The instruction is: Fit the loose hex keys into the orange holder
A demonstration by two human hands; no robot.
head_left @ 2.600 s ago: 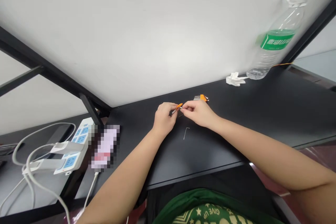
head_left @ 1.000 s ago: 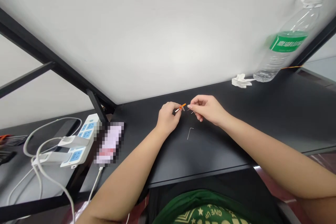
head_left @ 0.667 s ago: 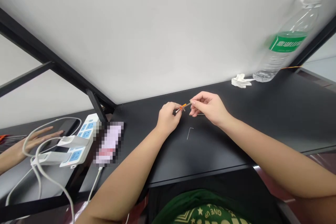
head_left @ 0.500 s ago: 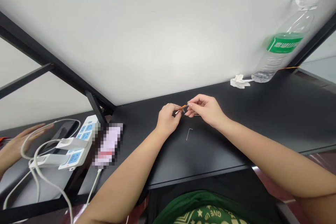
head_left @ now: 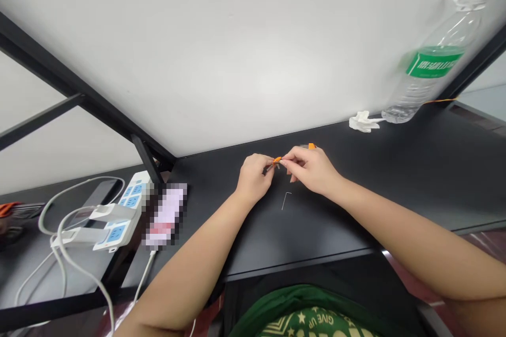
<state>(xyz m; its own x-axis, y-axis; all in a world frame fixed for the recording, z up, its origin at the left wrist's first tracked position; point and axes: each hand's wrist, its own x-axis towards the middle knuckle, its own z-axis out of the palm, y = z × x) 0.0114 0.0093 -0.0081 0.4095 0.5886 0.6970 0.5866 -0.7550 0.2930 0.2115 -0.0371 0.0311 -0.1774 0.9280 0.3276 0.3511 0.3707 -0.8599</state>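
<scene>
Over the black table, my left hand [head_left: 255, 176] pinches a small orange piece [head_left: 277, 160] with thin metal parts sticking out. My right hand [head_left: 310, 167] meets it from the right, its thumb and forefinger closed at the piece's right end. The fine detail between the fingertips is too small to tell. A thin L-shaped metal key [head_left: 284, 200] lies on the table just below the hands. Behind my right hand, another orange item [head_left: 312, 146] with thin metal rods shows in part.
A power strip [head_left: 134, 189] with white plugs and cables lies at the left, beside a blurred phone [head_left: 168, 213]. Crumpled tissue [head_left: 362, 121] and a clear bottle [head_left: 430, 63] stand against the wall at right. Black table [head_left: 427, 174] underneath.
The other person's hand at the far left has left the phone there. My right hand has shifted slightly, and the orange item behind it now shows. The view has moved a little.
</scene>
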